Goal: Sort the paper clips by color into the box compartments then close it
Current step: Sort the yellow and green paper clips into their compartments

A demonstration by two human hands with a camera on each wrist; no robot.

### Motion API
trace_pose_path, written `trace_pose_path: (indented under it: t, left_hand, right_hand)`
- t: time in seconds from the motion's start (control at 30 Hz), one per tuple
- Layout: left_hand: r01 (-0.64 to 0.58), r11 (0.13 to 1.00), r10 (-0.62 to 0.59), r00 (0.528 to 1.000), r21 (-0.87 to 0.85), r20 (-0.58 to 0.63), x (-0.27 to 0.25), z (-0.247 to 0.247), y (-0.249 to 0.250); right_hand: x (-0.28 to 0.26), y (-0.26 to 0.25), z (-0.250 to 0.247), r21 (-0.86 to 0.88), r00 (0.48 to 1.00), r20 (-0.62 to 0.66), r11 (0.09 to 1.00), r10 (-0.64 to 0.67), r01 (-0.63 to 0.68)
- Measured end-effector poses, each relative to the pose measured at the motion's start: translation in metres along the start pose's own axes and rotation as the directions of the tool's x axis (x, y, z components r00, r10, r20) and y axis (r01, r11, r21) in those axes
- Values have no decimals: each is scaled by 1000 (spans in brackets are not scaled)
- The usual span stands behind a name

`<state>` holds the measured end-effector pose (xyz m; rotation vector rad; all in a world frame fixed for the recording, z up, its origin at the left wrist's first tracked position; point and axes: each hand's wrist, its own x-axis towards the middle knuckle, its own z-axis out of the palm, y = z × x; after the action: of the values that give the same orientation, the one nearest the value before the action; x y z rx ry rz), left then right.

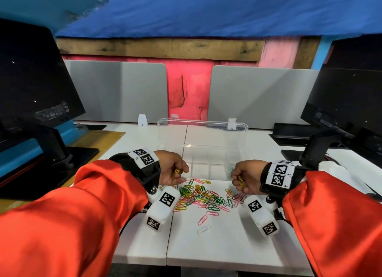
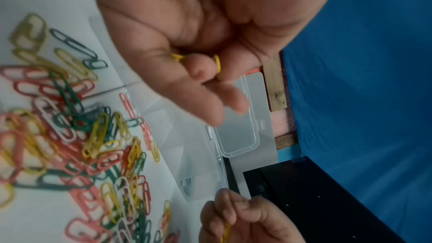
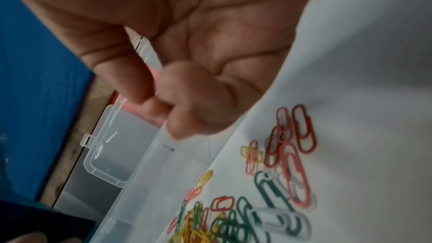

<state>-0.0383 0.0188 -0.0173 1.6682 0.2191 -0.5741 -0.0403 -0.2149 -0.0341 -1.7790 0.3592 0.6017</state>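
- Yellow wire paper clips [image 1: 177, 172] are pinched in the curled left hand [image 1: 172, 168]; more [image 1: 240, 181] in the curled right hand [image 1: 246, 176]
- Yellow-gathering step is judged underway beside the mixed clip pile [image 1: 203, 197]; release into one compartment of the open clear plastic box [image 1: 204, 163], just beyond, is called for

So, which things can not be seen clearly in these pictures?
- How many yellow clips the left hand holds: curled fingers hide them, head and left wrist views.
- The right hand's clips: right wrist view, fingers cover them.
- The clear box's contents: head view, too small; hands block its ends.
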Motion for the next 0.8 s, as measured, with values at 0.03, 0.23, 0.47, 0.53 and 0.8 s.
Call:
trace_pose_path:
  t: [0.03, 0.23, 0.47, 0.53, 0.8]
  left_hand:
    - [-1, 1000, 1, 1000, -24, 4, 1, 1, 0]
    - [-3, 996, 6, 999, -85, 41, -2, 4, 1]
    - [-12, 1000, 13, 997, -7, 72, -4, 13, 2]
    - [-38, 994, 35, 999, 102, 28, -3, 17, 3]
    - [-66, 383, 89, 995, 922, 34, -13, 28, 5]
  right_hand:
    - [1, 0, 0, -6, 1000, 4, 1000, 0, 0]
    - [2, 0, 6, -327, 991, -126, 945, -44, 1]
    - [-7, -9, 19, -904, 978, -106, 428, -180, -19]
    - [0, -9, 23, -936, 980, -91, 353, -179, -22]
    - [24, -8, 23, -962, 975, -114, 265, -192, -60]
